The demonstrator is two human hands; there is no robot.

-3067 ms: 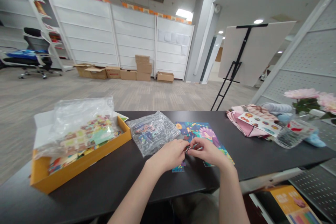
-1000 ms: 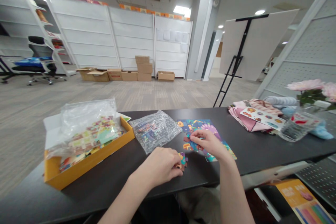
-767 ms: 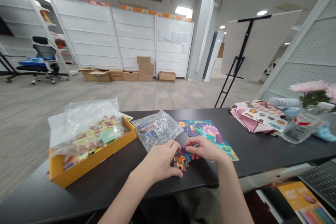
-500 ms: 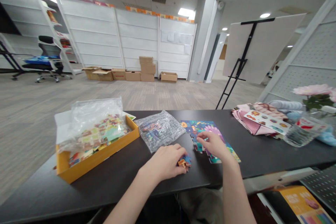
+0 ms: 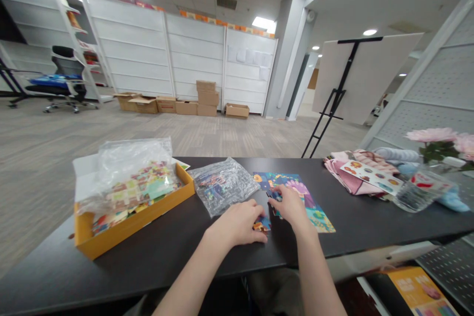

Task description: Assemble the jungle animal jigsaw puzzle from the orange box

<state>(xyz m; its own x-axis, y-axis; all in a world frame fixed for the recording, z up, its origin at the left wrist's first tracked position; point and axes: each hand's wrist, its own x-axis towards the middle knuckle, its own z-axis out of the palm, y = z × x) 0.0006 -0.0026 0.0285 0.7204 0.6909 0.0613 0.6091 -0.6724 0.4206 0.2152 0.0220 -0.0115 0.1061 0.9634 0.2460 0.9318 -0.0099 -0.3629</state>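
Observation:
On the black table, a partly assembled colourful puzzle lies right of centre. My right hand rests over its left edge, fingers bent and spread, with nothing visible in them. Left of it, my left hand curls around a small cluster of puzzle pieces, thumb on the near side and fingers on the far side. A clear plastic bag of pieces lies just beyond my left hand.
At the left stands a yellow box with bagged puzzle pieces. Pink cloths, a sticker sheet, a clear plastic container and pink flowers are at the right. An orange package sits below the table edge.
My right hand has moved left and slightly towards me, to the puzzle's left edge. My left hand stays around the pieces. The view has shifted slightly.

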